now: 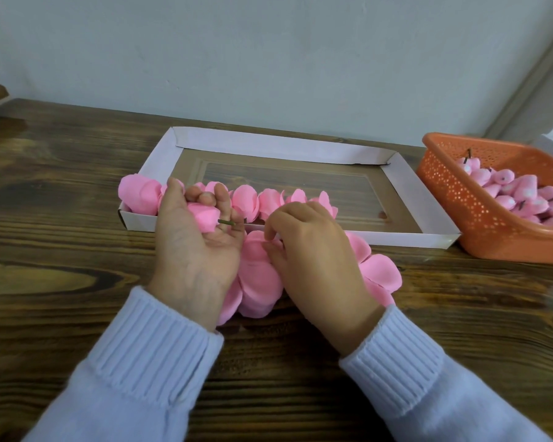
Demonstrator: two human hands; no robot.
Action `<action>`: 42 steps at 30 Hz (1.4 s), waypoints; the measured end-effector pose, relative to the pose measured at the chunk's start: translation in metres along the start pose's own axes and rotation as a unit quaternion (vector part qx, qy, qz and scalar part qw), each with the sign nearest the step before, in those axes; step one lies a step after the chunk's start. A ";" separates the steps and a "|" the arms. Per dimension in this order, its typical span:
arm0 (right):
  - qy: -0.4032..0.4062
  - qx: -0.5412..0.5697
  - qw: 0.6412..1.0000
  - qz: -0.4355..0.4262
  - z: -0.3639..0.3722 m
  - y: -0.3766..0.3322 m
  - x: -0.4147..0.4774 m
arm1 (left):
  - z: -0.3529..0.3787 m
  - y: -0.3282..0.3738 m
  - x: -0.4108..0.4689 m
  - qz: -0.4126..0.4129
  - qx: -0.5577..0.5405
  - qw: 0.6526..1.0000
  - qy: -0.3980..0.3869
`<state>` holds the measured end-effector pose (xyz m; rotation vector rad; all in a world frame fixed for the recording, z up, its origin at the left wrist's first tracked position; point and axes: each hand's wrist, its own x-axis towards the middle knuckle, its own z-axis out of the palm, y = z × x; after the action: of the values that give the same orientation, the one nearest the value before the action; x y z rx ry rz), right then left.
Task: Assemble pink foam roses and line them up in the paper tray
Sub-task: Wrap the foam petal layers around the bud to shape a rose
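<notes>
Head view: both my hands meet low over a dark wooden table (61,202), with light blue ribbed knit sleeves (134,362) at the wrists.
Left hand: my left hand (195,247) lies palm up, fingers curled round a pink foam rose bud (205,216); the bud's short green stem (226,222) pokes out toward my right hand.
Right hand: my right hand (313,250) is palm down just beside the left, with thumb and forefinger pinching the edge of the topmost of the loose pink foam petals (259,275).
Petals: the heap lies on the table beneath my right hand and reaches under my left wrist.
Tray: a white rectangular paper tray (268,143) sits just beyond both hands.
Roses: a row of finished pink foam roses (253,202) lines the tray's near wall, directly behind my left fingertips and right knuckles.
Basket: an orange perforated plastic basket (479,212) stands well to the right of my right hand, near the tray's right end, holding more pink stemmed buds (508,189).
</notes>
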<state>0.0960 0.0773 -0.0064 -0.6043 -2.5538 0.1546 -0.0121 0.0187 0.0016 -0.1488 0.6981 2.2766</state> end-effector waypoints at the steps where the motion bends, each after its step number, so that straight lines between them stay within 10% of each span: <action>1: 0.016 0.001 1.000 -0.005 0.000 0.000 0.000 | 0.000 0.000 0.000 -0.001 -0.001 1.000 0.000; 26: -0.060 -0.040 0.997 0.037 -0.006 -0.008 -0.005 | 0.000 0.002 0.002 -0.013 -0.008 1.000 0.007; 42: 0.006 0.211 0.966 0.149 0.001 0.010 0.003 | 0.000 0.002 -0.001 -0.022 -0.027 0.999 0.007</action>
<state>0.0971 0.0876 -0.0083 -0.8046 -2.2990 0.7727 -0.0130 0.0169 0.0027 -0.2031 0.6338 2.2559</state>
